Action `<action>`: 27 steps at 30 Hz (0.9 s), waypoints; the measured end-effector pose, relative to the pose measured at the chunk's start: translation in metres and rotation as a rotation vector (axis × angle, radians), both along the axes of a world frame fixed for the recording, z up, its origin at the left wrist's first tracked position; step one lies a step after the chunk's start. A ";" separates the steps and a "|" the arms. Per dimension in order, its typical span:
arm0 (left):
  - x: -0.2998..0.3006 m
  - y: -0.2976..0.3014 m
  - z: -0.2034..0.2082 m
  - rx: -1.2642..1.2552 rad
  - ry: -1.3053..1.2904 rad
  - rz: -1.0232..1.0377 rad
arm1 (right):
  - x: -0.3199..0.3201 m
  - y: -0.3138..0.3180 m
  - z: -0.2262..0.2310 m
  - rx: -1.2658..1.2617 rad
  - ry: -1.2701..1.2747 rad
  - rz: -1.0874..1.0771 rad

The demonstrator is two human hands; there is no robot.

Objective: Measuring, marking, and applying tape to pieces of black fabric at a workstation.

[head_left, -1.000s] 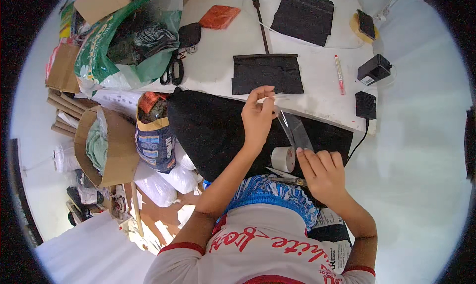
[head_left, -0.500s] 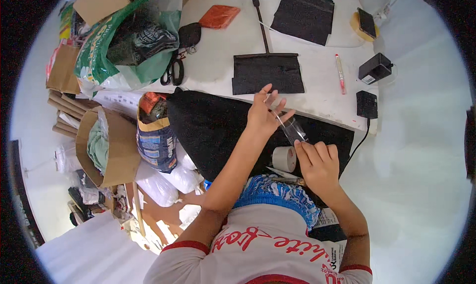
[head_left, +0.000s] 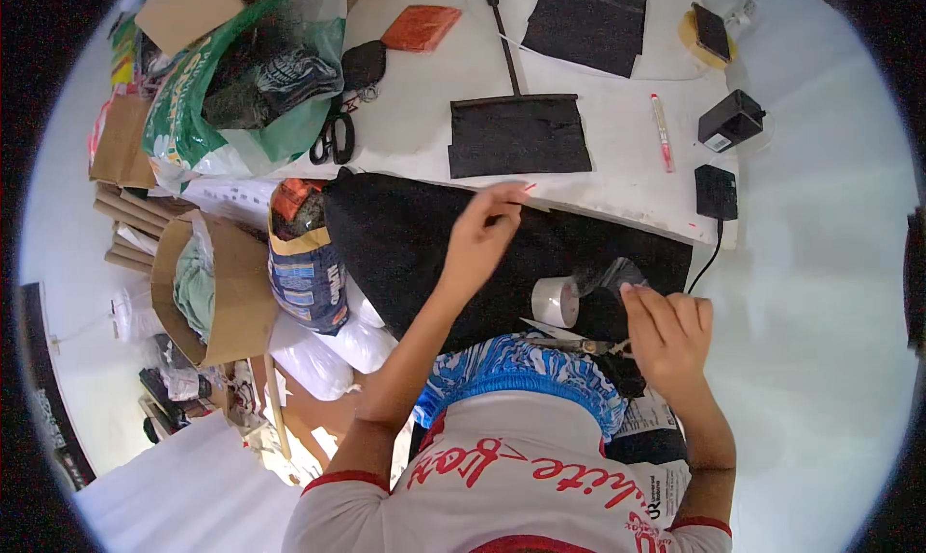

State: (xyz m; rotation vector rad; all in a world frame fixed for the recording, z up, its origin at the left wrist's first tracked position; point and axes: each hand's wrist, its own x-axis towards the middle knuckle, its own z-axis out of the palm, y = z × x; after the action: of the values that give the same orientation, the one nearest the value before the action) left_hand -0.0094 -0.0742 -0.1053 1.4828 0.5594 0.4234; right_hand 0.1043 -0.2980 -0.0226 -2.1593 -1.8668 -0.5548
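My right hand (head_left: pixel 668 336) is closed on a crumpled clear plastic strip (head_left: pixel 617 273), which hangs over the black cloth at my lap. My left hand (head_left: pixel 485 233) is over the same black cloth (head_left: pixel 405 239), close to the table's front edge. Its thumb and fingers are drawn together, and a small red sliver shows at the fingertips; I cannot make out what it is. Between the hands, a white roll of tape (head_left: pixel 552 303) rests on the cloth. Scissors (head_left: pixel 574 345) lie just below the roll, near my right hand.
On the white table (head_left: pixel 617 119) lie a flat black piece with a long strap (head_left: pixel 521 136), another black piece (head_left: pixel 588 22), a red-and-white pen (head_left: pixel 662 133) and black adapters (head_left: pixel 730 121). A green-white bag (head_left: pixel 178 119), black-handled scissors (head_left: pixel 333 140) and a cardboard box (head_left: pixel 236 292) are at left.
My hands have moved apart: the left drew back leftward off the plastic strip and its fingers closed. The right moved right and slightly down, keeping the strip, which is now crumpled.
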 end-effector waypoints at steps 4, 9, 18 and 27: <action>-0.013 -0.015 -0.003 0.247 -0.078 -0.296 | 0.010 -0.003 0.024 0.038 0.116 -0.011; -0.003 -0.043 0.026 0.372 -0.151 -0.481 | 0.020 -0.012 0.046 0.054 0.101 -0.102; 0.023 -0.064 -0.015 0.150 -0.275 -0.333 | 0.022 -0.009 0.065 0.134 0.117 -0.225; 0.035 -0.040 -0.029 0.246 -0.250 -0.172 | 0.024 0.003 0.068 0.072 0.136 -0.256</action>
State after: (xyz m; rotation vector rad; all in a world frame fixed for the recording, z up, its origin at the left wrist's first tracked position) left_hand 0.0252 -0.1143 -0.1346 1.6672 0.1837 0.5473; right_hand 0.1286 -0.2952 0.0451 -2.3398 -1.4907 -0.5005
